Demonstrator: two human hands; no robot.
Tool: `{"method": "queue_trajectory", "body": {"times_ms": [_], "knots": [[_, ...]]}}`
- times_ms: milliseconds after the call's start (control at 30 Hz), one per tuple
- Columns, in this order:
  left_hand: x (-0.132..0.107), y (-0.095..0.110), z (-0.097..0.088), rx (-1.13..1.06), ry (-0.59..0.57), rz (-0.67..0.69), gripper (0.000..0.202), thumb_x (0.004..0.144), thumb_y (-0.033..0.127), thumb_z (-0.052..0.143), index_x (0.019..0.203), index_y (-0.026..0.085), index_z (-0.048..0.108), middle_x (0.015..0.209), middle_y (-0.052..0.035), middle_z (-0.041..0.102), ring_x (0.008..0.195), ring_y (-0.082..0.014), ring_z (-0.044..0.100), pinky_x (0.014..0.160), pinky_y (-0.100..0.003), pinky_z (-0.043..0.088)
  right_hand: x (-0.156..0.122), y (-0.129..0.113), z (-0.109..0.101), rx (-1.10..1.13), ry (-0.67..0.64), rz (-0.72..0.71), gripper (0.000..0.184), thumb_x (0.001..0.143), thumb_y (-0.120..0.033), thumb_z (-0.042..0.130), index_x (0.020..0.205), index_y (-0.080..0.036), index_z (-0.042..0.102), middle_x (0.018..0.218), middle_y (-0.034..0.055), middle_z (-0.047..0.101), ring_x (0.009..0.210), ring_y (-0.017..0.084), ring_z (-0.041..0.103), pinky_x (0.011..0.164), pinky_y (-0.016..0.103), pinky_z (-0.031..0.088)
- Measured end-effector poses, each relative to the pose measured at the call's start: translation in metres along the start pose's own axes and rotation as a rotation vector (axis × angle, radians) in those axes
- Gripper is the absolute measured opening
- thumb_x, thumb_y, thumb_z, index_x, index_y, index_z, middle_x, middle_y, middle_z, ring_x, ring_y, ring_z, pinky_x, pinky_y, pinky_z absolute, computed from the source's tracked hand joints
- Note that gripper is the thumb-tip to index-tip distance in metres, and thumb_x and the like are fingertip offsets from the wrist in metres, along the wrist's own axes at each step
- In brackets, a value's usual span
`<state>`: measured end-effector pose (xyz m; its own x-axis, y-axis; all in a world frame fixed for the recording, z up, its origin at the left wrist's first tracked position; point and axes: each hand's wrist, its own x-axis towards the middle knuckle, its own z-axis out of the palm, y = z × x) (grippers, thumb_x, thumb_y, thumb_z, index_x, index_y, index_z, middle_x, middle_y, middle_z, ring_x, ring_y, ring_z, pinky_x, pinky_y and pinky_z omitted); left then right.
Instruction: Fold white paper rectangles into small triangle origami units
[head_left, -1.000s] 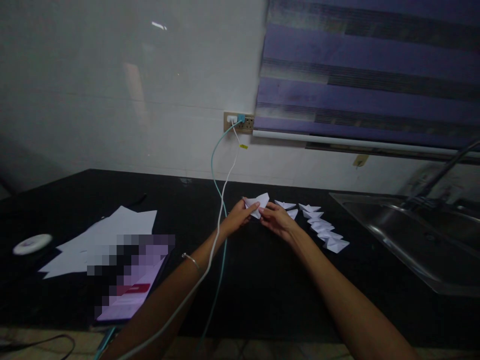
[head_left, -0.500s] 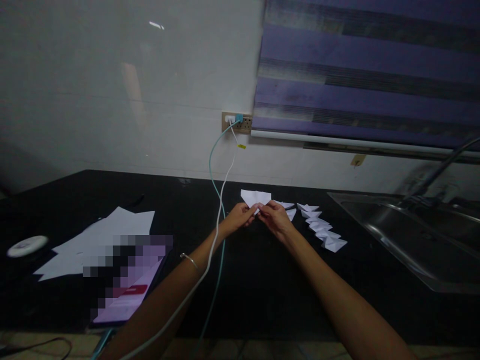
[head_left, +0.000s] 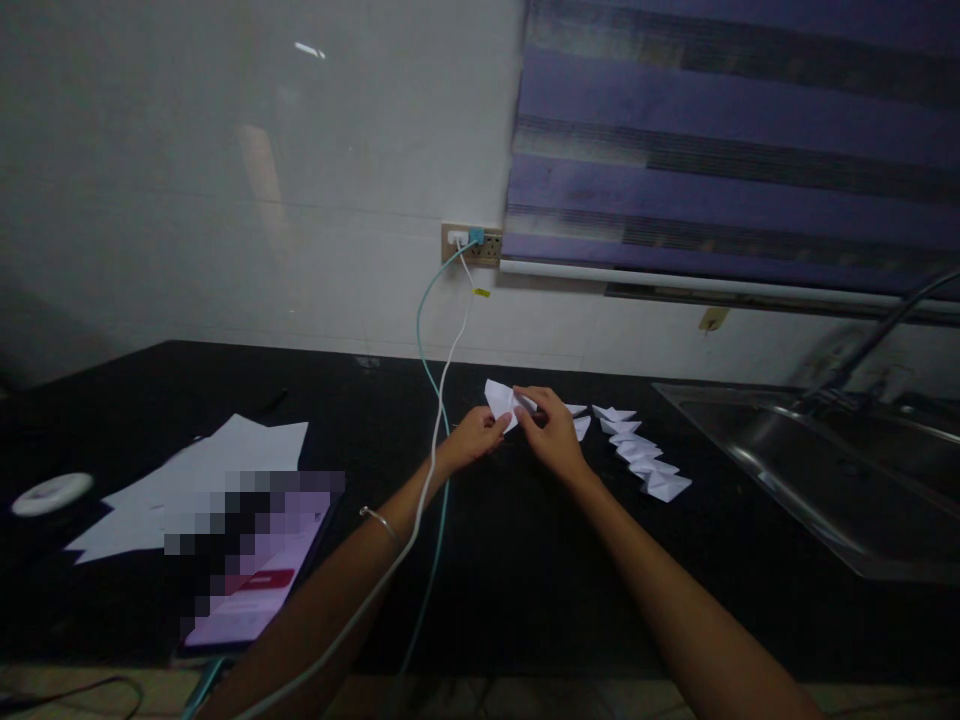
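A small piece of folded white paper [head_left: 501, 398] is held up between my two hands above the dark counter. My left hand [head_left: 480, 434] pinches its lower left part, thumb on top. My right hand [head_left: 551, 425] grips its right side, with fingers over the upper edge and the thumb in front. The fingers cover part of the folds. Just right of my right hand lie a couple of folded paper pieces [head_left: 582, 428], partly hidden by it. Beyond them a row of several similar folded paper pieces [head_left: 643, 455] overlaps on the counter.
White sheets [head_left: 217, 455] lie at the left, next to a tablet [head_left: 255, 605] with a lit screen and a white round object [head_left: 52, 494]. A white cable [head_left: 436, 440] and a teal cable [head_left: 420, 325] hang from the wall socket [head_left: 472, 245] across my left arm. At right is a steel sink [head_left: 757, 450].
My right hand has moved up to the paper's upper right edge and now covers that side. The paper's right part has bent inward. My left hand has stayed nearly in place.
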<state>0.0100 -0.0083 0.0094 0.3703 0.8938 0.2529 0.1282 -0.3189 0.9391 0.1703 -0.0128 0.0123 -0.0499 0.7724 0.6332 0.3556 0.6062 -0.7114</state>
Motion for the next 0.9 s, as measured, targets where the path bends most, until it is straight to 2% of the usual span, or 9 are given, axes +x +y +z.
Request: {"method": "queue_trajectory", "body": {"times_ms": [100, 267, 400, 633, 800, 900], "knots": [[0.001, -0.003, 0.000, 0.069, 0.029, 0.049, 0.037, 0.082, 0.044, 0.053, 0.060, 0.014, 0.053, 0.051, 0.0014, 0.049, 0.046, -0.0092, 0.043, 0.045, -0.021, 0.030, -0.002, -0.001, 0.001, -0.089, -0.036, -0.081, 0.032, 0.082, -0.025, 0.057, 0.113, -0.027, 0.064, 0.112, 0.0081, 0.057, 0.105, 0.023, 0.053, 0.085, 0.037, 0.046], [0.002, -0.008, 0.002, 0.202, 0.090, 0.049, 0.037, 0.083, 0.044, 0.052, 0.060, 0.015, 0.053, 0.054, -0.0005, 0.051, 0.049, -0.0114, 0.045, 0.047, -0.022, 0.030, -0.001, -0.001, 0.000, -0.176, 0.030, -0.121, 0.026, 0.079, -0.020, 0.057, 0.104, -0.024, 0.063, 0.113, 0.0084, 0.057, 0.109, 0.024, 0.051, 0.091, 0.040, 0.042], [0.002, -0.012, 0.001, 0.262, 0.047, 0.049, 0.040, 0.084, 0.047, 0.048, 0.062, 0.014, 0.055, 0.057, -0.0021, 0.053, 0.051, -0.0125, 0.046, 0.047, -0.023, 0.030, 0.000, -0.002, -0.003, -0.209, 0.063, -0.126, 0.016, 0.077, -0.017, 0.058, 0.092, -0.022, 0.060, 0.103, 0.0075, 0.059, 0.100, 0.023, 0.054, 0.087, 0.039, 0.042], [0.005, -0.019, -0.002, 0.330, 0.007, 0.048, 0.046, 0.086, 0.052, 0.043, 0.069, 0.012, 0.059, 0.059, -0.0027, 0.054, 0.051, -0.0128, 0.046, 0.047, -0.023, 0.030, 0.001, -0.002, -0.003, -0.213, 0.050, -0.155, 0.012, 0.077, -0.018, 0.057, 0.089, -0.022, 0.058, 0.096, 0.0064, 0.060, 0.093, 0.022, 0.054, 0.083, 0.036, 0.042], [0.005, -0.016, -0.002, 0.356, -0.011, 0.095, 0.048, 0.086, 0.053, 0.041, 0.072, 0.011, 0.060, 0.065, -0.0035, 0.056, 0.057, -0.0134, 0.048, 0.051, -0.023, 0.032, 0.001, -0.001, -0.004, -0.212, 0.051, -0.156, 0.005, 0.077, -0.018, 0.056, 0.081, -0.020, 0.055, 0.089, 0.0051, 0.060, 0.085, 0.020, 0.055, 0.078, 0.033, 0.043], [0.004, -0.014, -0.003, 0.325, -0.038, 0.075, 0.049, 0.087, 0.054, 0.040, 0.073, 0.011, 0.060, 0.064, -0.0032, 0.056, 0.057, -0.0131, 0.048, 0.052, -0.023, 0.033, 0.002, -0.001, -0.004, -0.186, 0.032, -0.125, 0.004, 0.079, -0.020, 0.055, 0.082, -0.020, 0.055, 0.087, 0.0043, 0.061, 0.083, 0.019, 0.056, 0.077, 0.032, 0.043]]}}
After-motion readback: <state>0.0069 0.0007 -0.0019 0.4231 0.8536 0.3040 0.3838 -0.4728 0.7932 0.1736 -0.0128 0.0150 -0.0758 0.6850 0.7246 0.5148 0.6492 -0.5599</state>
